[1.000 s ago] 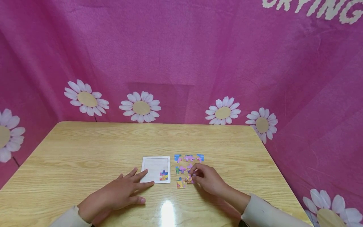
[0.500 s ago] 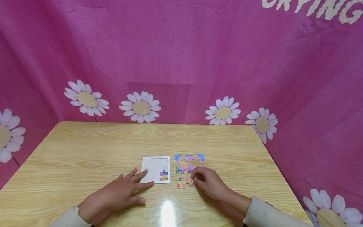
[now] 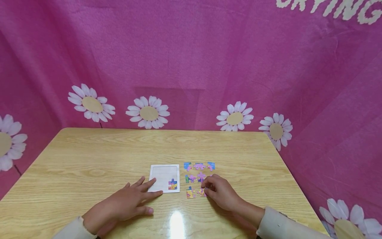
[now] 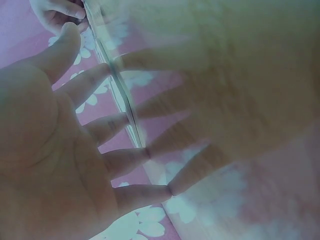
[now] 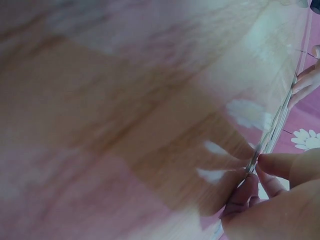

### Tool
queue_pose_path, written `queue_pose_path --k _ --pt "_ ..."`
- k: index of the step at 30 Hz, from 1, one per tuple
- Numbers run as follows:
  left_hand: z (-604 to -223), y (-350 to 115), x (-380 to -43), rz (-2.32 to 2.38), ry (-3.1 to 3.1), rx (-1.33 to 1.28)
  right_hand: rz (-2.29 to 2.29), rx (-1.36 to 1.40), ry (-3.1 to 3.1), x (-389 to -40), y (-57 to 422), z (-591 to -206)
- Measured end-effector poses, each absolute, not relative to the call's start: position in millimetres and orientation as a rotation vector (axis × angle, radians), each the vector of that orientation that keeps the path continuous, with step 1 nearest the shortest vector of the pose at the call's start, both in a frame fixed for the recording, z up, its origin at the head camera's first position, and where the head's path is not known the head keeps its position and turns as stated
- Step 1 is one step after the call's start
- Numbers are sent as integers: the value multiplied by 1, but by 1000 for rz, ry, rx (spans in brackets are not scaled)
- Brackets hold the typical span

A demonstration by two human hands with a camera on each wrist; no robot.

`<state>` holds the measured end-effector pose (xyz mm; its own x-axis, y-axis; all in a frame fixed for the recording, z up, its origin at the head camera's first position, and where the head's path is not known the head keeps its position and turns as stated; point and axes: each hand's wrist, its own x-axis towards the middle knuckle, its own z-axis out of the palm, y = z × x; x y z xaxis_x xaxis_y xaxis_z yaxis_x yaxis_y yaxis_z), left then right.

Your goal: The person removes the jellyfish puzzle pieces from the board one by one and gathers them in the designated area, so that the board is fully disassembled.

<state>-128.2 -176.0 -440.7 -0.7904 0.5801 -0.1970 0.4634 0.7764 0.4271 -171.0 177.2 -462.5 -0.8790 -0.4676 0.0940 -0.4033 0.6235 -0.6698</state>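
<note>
A white square puzzle tray (image 3: 177,176) lies on the table, with one colourful puzzle piece (image 3: 172,185) in its lower right corner. My left hand (image 3: 128,200) rests with spread, straight fingers at the tray's left and lower edge; in the left wrist view the left palm (image 4: 55,135) and its tabletop reflection show. To the right, my right hand (image 3: 222,192) pinches a yellow and pink puzzle piece (image 3: 202,192) in the bottom row, its right part covered by the fingertips. The right wrist view shows the thumb and fingers of the right hand (image 5: 275,195) low at the table surface.
Several loose pieces lie in rows right of the tray, among them a pink piece with eyes (image 3: 199,166), a blue corner piece (image 3: 187,166), a green and pink piece (image 3: 189,179) and a yellow piece (image 3: 190,193). A pink flowered cloth (image 3: 185,66) hangs behind the glossy wooden table (image 3: 119,146).
The right hand has shifted slightly right, and the pinched piece has slid a little right and towards me, apart from the piece above. The left hand and tray have stayed put.
</note>
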Motion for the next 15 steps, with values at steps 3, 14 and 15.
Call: queue_pose_path --k 3,14,15 --pt "-441 -176 -128 513 2652 806 -1104 -752 2762 -171 176 -462" --pt "-439 -175 -128 510 2647 801 -1235 -714 2673 -179 160 -451" --pt "-439 -175 -128 511 2646 798 -1227 -713 2677 -180 157 -450"
